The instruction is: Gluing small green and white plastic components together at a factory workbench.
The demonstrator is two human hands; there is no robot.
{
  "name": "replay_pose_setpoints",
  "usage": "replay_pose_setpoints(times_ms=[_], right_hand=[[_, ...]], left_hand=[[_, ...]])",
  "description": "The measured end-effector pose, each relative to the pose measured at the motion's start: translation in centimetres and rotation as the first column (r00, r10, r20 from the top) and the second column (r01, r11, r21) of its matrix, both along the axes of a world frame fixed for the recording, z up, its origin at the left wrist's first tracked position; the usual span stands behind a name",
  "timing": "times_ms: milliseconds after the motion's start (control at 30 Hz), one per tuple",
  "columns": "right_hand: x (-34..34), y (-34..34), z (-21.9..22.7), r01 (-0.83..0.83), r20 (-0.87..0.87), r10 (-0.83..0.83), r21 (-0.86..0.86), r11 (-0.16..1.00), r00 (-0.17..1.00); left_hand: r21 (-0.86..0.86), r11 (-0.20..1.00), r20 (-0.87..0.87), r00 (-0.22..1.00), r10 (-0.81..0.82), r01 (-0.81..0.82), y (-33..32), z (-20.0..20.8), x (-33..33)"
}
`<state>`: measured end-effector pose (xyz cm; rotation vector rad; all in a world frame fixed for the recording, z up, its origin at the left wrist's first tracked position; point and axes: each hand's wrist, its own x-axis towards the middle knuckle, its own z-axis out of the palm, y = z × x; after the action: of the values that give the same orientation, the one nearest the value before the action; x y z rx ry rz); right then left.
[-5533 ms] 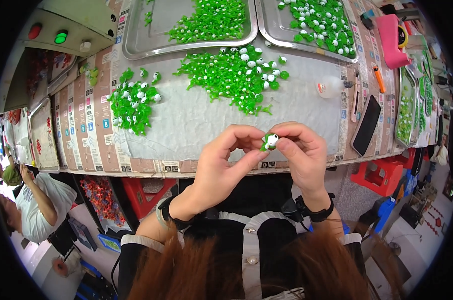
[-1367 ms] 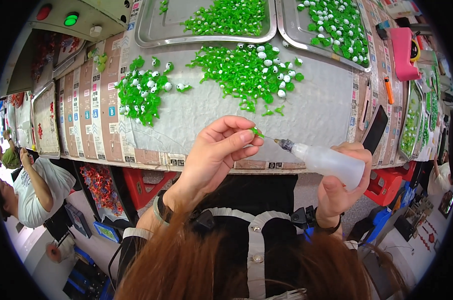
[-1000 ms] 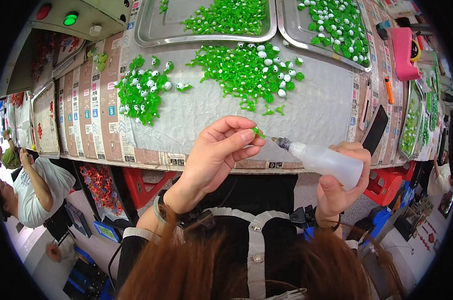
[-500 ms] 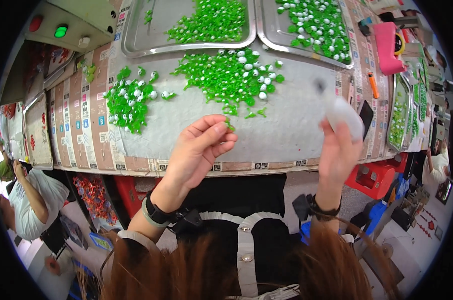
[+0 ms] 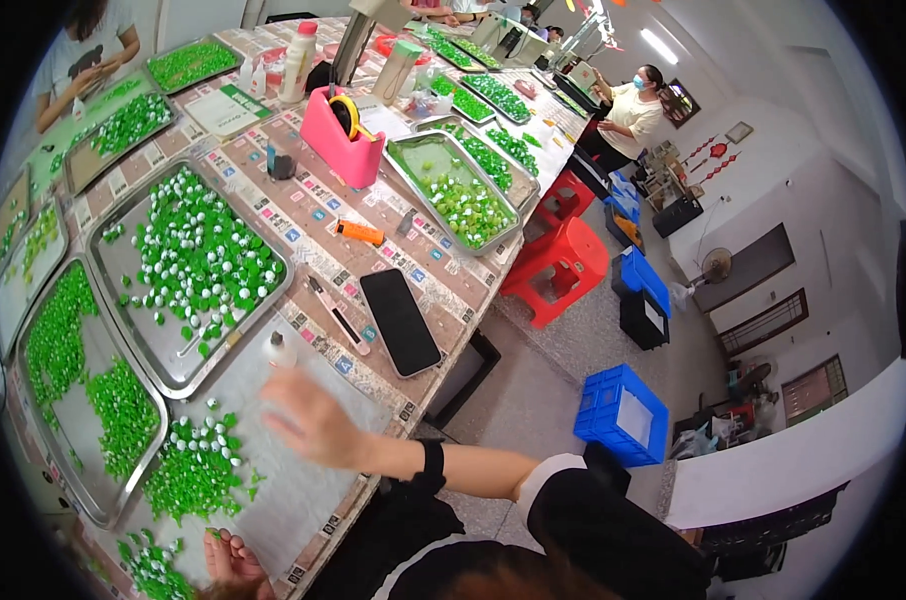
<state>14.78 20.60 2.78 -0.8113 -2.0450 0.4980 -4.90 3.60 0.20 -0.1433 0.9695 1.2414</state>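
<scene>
At the lower edge my left hand point(image 5: 235, 562) pinches a small green plastic piece point(image 5: 214, 534) between thumb and fingertips. Motion smears my right hand point(image 5: 308, 418), so its fingers are unclear. Just beyond it is a small whitish bottle point(image 5: 282, 352) with a dark-tipped nozzle; whether the fingers touch it, I cannot tell. A pile of small green pieces point(image 5: 188, 475), some with white eye-like balls, lies on the pale sheet point(image 5: 308, 490) between my hands. Another green heap with white balls point(image 5: 153, 568) is left of my left hand.
Metal trays point(image 5: 180, 388) of green pieces stand beyond the piles. Rightward lie a black phone point(image 5: 401, 322), a pink-handled cutter point(image 5: 337, 315), an orange tool point(image 5: 360, 233) and a pink tape dispenser point(image 5: 341, 145). Red stools point(image 5: 563, 265) stand beside the table. Other people sit or stand farther off.
My view has swung to the right. The whitish bottle was in my right hand; now it shows just beyond that blurred hand. My left hand keeps its pinch.
</scene>
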Motion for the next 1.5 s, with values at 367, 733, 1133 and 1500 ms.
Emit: replay_pose_setpoints(times_ms=[367, 733, 1133, 1500], right_hand=[[-6.5, -1.2, -2.9, -0.294, 0.303, 0.348, -0.210, 0.932, 0.887], [-3.1, 2.1, -2.3, -0.173, 0.131, 0.307, -0.594, 0.785, 0.943], [-5.0, -0.3, -1.8, -0.305, 0.061, 0.457, -0.665, 0.682, 0.888], [-3.4, -5.6, 3.4, -0.455, -0.478, 0.111, -0.872, -0.182, 0.871]], left_hand=[[0.077, 0.938, -0.149, 0.926, 0.346, -0.338, -0.9, 4.4, 2.5], [0.208, 0.919, -0.009, 0.939, 0.345, -0.336, -0.4, 1.6, 3.1], [0.152, 0.940, -0.005, 0.951, 0.309, -0.305, -1.0, 2.0, 3.0], [0.235, 0.959, -0.184, 0.962, 0.204, -0.159, -0.2, 3.5, 4.0]])
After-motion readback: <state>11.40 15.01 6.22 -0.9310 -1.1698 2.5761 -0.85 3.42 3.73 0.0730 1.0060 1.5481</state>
